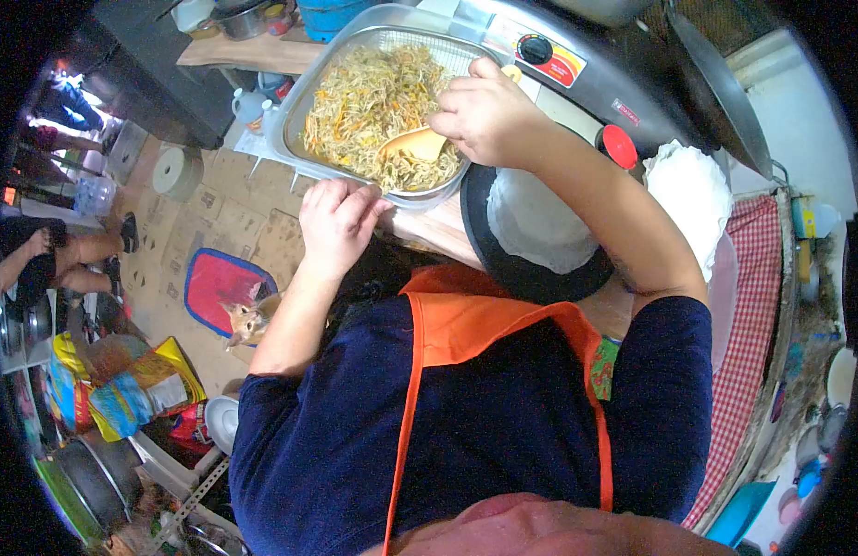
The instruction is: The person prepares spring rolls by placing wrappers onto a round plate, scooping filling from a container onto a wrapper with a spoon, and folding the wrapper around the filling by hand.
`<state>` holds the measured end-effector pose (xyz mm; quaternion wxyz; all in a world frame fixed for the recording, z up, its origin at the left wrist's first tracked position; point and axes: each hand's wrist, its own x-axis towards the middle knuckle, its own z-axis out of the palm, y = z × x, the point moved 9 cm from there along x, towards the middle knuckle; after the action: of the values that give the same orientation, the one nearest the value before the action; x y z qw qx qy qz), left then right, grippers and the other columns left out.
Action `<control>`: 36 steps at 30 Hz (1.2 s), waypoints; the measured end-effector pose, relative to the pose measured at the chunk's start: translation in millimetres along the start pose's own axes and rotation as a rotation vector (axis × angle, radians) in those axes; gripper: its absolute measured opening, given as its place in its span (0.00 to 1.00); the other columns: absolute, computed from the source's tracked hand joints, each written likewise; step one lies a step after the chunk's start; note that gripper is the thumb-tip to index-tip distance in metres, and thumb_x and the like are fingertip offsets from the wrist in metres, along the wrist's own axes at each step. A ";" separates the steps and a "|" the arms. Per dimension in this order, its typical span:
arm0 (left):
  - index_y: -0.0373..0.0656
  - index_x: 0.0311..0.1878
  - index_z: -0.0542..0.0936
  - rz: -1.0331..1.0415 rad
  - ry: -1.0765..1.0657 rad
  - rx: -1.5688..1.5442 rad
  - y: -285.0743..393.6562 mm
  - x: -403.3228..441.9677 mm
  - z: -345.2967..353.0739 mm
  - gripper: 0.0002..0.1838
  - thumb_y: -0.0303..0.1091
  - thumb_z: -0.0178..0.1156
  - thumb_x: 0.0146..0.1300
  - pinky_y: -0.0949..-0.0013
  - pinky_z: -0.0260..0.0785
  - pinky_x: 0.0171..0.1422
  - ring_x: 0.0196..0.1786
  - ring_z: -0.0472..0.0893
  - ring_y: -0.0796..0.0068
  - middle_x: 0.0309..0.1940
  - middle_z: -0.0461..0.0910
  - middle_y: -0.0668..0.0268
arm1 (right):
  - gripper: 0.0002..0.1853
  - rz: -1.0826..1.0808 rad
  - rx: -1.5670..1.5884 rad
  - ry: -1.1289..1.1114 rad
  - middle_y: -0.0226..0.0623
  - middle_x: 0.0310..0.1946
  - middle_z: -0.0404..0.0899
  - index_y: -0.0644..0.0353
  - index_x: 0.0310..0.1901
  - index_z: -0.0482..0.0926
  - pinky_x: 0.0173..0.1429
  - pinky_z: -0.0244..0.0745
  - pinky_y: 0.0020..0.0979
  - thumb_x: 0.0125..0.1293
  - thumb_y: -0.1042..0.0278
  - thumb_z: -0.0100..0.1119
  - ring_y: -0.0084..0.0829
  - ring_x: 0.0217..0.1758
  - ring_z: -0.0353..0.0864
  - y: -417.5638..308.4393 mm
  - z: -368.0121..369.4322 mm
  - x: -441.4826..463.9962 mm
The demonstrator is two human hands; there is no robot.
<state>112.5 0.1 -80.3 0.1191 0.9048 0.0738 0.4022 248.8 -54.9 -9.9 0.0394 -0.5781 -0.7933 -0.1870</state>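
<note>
My right hand (489, 116) is closed around a yellow spoon (415, 145), whose bowl rests in a shredded vegetable mix (373, 102) with orange strips. The mix fills much of a clear plastic container (288, 139) with a basket-like lining. At the container's near corner, my left hand (336, 222) has its fingers closed on the rim. Beneath my right forearm lies a round black pan (480, 222) with a thin white wrapper sheet (540, 222) on it, partly hidden by the arm.
White wrapper sheets (688, 199) are piled at the right, near a red-lidded jar (619, 145). Behind stands a stove with a dial (536, 49). On the floor at left, a cat (248, 320) is beside a red mat (220, 287). A person's legs (86, 255) show farther left.
</note>
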 end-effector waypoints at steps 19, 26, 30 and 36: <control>0.40 0.36 0.72 -0.051 0.291 -0.302 -19.1 28.5 -55.7 0.23 0.43 0.74 0.47 0.67 0.66 0.34 0.28 0.69 0.68 0.28 0.72 0.63 | 0.06 0.562 1.006 -0.627 0.22 0.21 0.73 0.56 0.32 0.80 0.27 0.64 0.23 0.58 0.65 0.60 0.17 0.23 0.69 89.8 106.6 -19.0; 0.39 0.40 0.75 -0.182 0.134 -0.047 -46.7 10.7 -39.0 0.21 0.44 0.69 0.52 0.61 0.67 0.47 0.40 0.75 0.61 0.36 0.76 0.59 | 0.07 0.708 1.048 -0.330 0.24 0.23 0.76 0.54 0.34 0.82 0.30 0.67 0.24 0.56 0.64 0.60 0.18 0.26 0.71 140.7 86.4 -30.4; 0.43 0.44 0.78 -0.267 -0.058 0.083 -46.6 5.0 -26.3 0.28 0.51 0.72 0.44 0.52 0.64 0.58 0.56 0.71 0.52 0.49 0.74 0.56 | 0.09 0.657 0.351 -0.383 0.31 0.30 0.82 0.47 0.37 0.83 0.45 0.69 0.39 0.56 0.59 0.58 0.29 0.36 0.80 151.1 50.3 -29.9; 0.46 0.45 0.79 -0.382 -0.087 0.103 -65.7 -2.5 -17.8 0.34 0.58 0.74 0.37 0.41 0.54 0.68 0.68 0.60 0.38 0.61 0.68 0.53 | 0.11 0.568 -0.134 -0.529 0.31 0.35 0.84 0.41 0.39 0.84 0.55 0.60 0.48 0.56 0.57 0.56 0.35 0.42 0.82 128.9 55.0 -22.2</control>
<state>95.0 65.5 -88.6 0.1499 0.8956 0.2596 0.3286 384.7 -22.4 -34.7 -0.1543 -0.8042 -0.5704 -0.0645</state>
